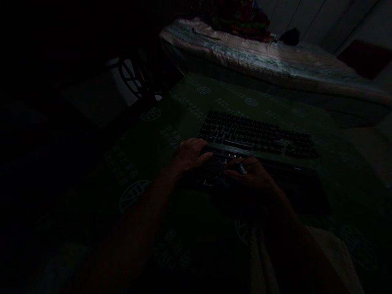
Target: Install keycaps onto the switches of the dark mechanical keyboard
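Note:
The scene is very dark. A black keyboard part with rows of keys (245,132) lies on a green table cover. Nearer to me is a long black panel (300,185), with small keys or studs and a few bright specks near its left end. My left hand (191,154) is closed over the left end of this panel, its thumb on top. Above the panel, my right hand (252,173) is closed around a small object with a shiny bluish end (241,167). Its kind is too dark to make out, and shadow hides the fingertips.
White globe logos and lettering mark the green table cover (196,96). Beyond the table is a bed or padded bench with a patterned sheet (245,57), bearing dark red cloth (241,20). A chair with a lattice back (131,77) stands at left. Pale cloth (332,249) shows at lower right.

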Demonstrator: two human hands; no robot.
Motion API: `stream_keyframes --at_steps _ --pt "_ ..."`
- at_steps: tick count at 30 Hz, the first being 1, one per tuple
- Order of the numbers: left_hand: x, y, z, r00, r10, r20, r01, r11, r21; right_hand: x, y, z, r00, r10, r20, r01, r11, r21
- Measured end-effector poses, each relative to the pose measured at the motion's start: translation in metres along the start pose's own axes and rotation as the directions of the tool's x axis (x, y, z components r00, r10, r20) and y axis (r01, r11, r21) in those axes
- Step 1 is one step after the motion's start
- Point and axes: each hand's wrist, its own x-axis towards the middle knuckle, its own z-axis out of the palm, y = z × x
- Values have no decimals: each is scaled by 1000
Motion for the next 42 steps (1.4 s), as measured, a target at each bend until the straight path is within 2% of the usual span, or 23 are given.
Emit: stream_keyframes --at_steps 5,9,13,18,23,29,34,37,40,42 --pt "1 -2 2 1000 2 -4 -2 1000 -5 1 -2 4 999 18 43 -19 999 41" --pt "1 -2 2 1000 5 -13 -5 1000 -5 1 -4 6 1000 17 17 -18 998 59" --pt "0 1 -1 1000 5 -5 -5 1000 -4 2 -2 8 999 3 54 -5 999 42" --pt "0 2 -2 1000 -8 18 8 1000 -5 3 -1 14 999 -40 3 40 999 19" --pt "1 0 0 1000 4 11 -3 1000 -11 3 -3 14 997 -52 50 54 998 -30" --pt "0 1 -1 1000 -2 6 2 1000 -10 5 0 20 993 -111 47 110 994 14" --pt "0 1 -1 1000 -8 18 8 1000 1 5 0 21 996 -81 46 82 997 -13" --pt "0 0 0 1000 3 -2 -3 1000 -2 6 1 24 991 -132 29 133 991 -28" --pt "0 -1 1 1000 7 -13 -7 1000 8 8 1 29 979 -197 60 200 978 -52" --pt "1 -1 1 1000 3 -16 -3 1000 9 9 0 29 977 -193 89 199 978 -68"
